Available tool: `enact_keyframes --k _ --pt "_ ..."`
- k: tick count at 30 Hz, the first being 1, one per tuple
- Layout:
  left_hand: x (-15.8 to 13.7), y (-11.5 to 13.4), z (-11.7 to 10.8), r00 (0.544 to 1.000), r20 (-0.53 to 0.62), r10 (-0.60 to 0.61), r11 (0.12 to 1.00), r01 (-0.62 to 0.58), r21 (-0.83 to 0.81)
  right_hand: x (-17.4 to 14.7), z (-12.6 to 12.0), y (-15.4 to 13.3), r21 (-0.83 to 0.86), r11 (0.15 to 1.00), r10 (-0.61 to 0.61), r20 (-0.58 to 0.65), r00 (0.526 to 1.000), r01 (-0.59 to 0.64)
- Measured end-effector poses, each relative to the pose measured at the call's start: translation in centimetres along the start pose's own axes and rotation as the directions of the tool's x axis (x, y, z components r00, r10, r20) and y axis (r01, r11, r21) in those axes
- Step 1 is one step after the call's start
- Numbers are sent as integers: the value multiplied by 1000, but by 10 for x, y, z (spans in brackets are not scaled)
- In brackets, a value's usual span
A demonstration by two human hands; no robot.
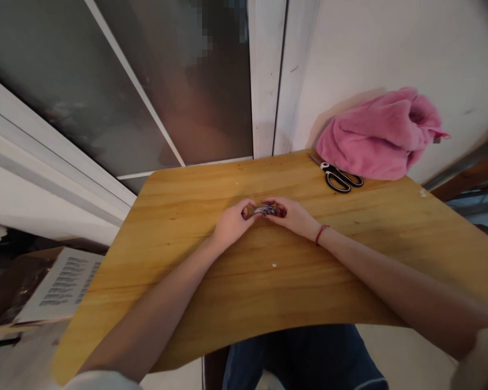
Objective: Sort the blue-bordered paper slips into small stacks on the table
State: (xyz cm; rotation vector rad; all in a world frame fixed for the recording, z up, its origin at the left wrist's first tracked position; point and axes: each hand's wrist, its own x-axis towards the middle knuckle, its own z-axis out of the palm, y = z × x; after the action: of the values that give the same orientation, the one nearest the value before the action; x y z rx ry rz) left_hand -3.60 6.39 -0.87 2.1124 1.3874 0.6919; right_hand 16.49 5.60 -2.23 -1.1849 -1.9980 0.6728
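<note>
Between my two hands is a small dark-and-light patterned thing [263, 210], too small and too covered to name. My left hand [233, 219] grips its left end with thumb and fingers. On the other end, my right hand [290, 215] pinches it the same way, a red cord bracelet [321, 234] around that wrist. Both hands rest low over the middle of the wooden table [236, 292], their fingertips close together. Part of the patterned thing is hidden by the fingers.
Black-handled scissors [338, 177] lie at the back right of the table, beside a bunched pink plush cloth [384, 135] against the wall. A tiny white scrap [274, 265] lies nearer me. Framed glass panels [179, 81] stand behind; an open cardboard box [57, 287] is at lower left.
</note>
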Motion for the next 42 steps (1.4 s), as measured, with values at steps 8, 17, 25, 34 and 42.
enact_keyframes --k 8,17,25,34,42 --pt "1 -1 5 1000 24 15 1000 -15 10 0 1 -3 15 1000 23 -29 999 -22" --pt "1 -1 5 999 37 -24 998 22 52 2 3 0 -72 997 21 27 999 -19" --pt "2 2 3 1000 7 7 1000 -7 11 1 2 -4 -32 999 27 -60 998 -29" --pt "3 -1 3 999 -30 38 999 -37 31 1 2 -1 -21 999 30 -53 998 -31" --pt "1 -3 1 997 62 36 990 -44 133 5 4 4 -139 990 -10 23 1000 13"
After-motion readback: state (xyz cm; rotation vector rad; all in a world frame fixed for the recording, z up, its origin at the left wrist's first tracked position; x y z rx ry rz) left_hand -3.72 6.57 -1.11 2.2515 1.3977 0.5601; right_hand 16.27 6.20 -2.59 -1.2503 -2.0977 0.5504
